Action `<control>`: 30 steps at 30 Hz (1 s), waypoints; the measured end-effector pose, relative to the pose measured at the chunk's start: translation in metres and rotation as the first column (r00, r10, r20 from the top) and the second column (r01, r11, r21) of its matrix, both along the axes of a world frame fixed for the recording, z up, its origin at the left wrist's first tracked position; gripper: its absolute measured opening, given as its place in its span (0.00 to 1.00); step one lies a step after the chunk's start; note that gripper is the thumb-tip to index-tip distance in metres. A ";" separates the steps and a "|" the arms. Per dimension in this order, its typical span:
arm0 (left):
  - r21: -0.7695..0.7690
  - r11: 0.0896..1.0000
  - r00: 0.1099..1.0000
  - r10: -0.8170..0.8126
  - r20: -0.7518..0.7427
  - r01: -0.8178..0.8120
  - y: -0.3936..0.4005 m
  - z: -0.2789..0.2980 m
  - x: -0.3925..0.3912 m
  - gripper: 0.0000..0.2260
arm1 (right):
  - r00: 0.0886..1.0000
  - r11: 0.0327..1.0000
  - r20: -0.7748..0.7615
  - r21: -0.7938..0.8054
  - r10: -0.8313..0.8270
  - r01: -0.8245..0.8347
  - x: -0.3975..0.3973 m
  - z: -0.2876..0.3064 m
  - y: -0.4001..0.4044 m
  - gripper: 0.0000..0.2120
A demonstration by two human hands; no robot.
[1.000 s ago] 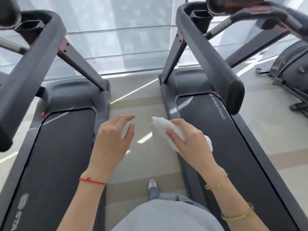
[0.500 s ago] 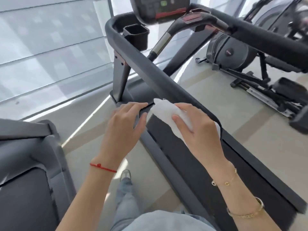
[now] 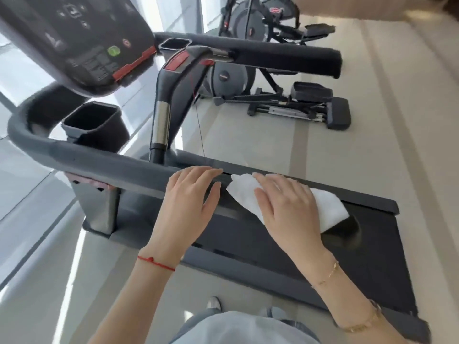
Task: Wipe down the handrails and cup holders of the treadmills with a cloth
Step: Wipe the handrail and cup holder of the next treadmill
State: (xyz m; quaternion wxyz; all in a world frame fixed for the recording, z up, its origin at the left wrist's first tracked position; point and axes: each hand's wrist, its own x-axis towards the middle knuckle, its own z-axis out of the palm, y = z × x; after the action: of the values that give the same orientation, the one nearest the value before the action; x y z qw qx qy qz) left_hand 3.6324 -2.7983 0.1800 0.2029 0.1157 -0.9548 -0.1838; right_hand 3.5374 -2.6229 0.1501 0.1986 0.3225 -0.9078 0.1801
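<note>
At the frame's centre, a person's right hand (image 3: 288, 207) presses a white cloth (image 3: 325, 209) flat-fingered onto the near handrail (image 3: 99, 165); the left hand (image 3: 191, 197) rests beside it, fingers straight. A cup holder (image 3: 92, 120) sits upper left, pale floor (image 3: 397, 145) open beyond.

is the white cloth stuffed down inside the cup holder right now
No, the white cloth lies on the near handrail under the right hand, while the cup holder farther along shows only a dark open interior.

Treadmill (image 3: 248, 264) and elliptical trainer (image 3: 298, 105) on tiled floor (image 3: 397, 120)
</note>
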 end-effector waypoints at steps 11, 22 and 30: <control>0.039 0.979 0.977 -0.203 0.073 0.200 -0.024 -0.016 -0.017 0.11 | 0.958 0.952 -0.012 -0.116 -0.285 0.282 0.004 -0.004 0.019 0.13; 0.051 0.975 0.974 -0.220 0.053 0.217 -0.003 -0.015 -0.023 0.10 | 0.971 0.968 -0.114 -0.165 -0.208 0.188 0.002 -0.013 0.023 0.12; 0.041 0.956 0.954 -0.293 0.070 0.290 0.036 -0.011 -0.035 0.11 | 0.946 0.903 0.033 -0.291 -0.322 0.317 -0.007 -0.010 0.053 0.09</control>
State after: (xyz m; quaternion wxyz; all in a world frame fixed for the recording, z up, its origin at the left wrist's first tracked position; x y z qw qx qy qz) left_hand 3.5978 -2.7623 0.1687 0.1357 -0.0165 -0.9655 -0.2215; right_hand 3.5303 -2.5698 0.1400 0.2780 0.1378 -0.9100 0.2751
